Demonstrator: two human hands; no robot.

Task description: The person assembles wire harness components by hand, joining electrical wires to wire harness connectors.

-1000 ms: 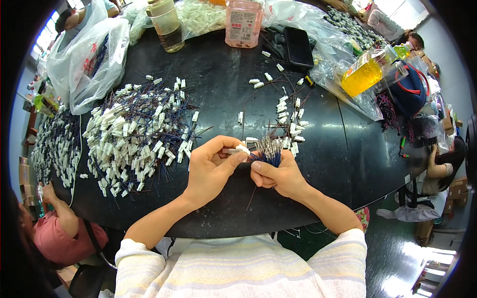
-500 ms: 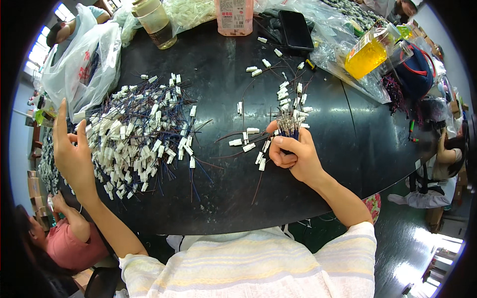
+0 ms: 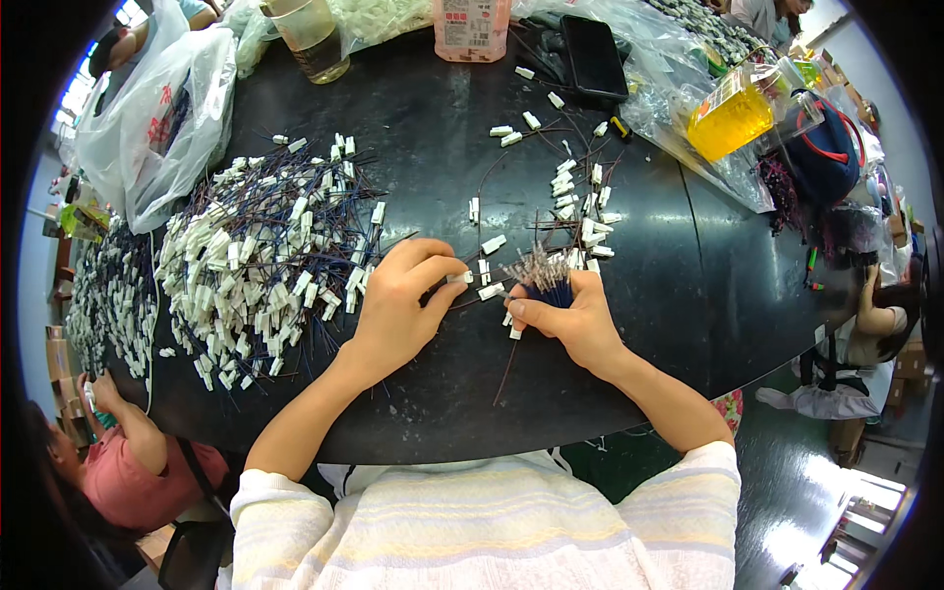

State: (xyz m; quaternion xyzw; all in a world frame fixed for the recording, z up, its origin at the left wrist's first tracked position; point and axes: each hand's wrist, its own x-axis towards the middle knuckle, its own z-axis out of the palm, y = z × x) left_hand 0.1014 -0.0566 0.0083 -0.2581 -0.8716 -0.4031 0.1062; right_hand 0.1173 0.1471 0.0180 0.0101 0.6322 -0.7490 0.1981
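Observation:
My right hand [image 3: 575, 320] grips a bundle of thin dark wires with metal tips [image 3: 539, 273], held upright over the round black table [image 3: 433, 157]. My left hand [image 3: 398, 305] rests just left of it, its fingertips pinching a small white plastic connector [image 3: 460, 278]. More loose white connectors [image 3: 580, 211] lie scattered beyond the bundle. A big heap of finished wires with white connectors [image 3: 261, 261] sits to the left of my left hand.
At the far rim stand a plastic cup [image 3: 310, 39], a pink container [image 3: 470, 25], a black phone [image 3: 593, 54] and clear bags with a yellow box [image 3: 733, 118]. White plastic bags [image 3: 157, 108] lie at left. A person in a red top [image 3: 123, 462] sits lower left.
My left hand, which had reached far left over the heap, has come back beside the wire bundle and now pinches a white connector. The right hand kept hold of the bundle.

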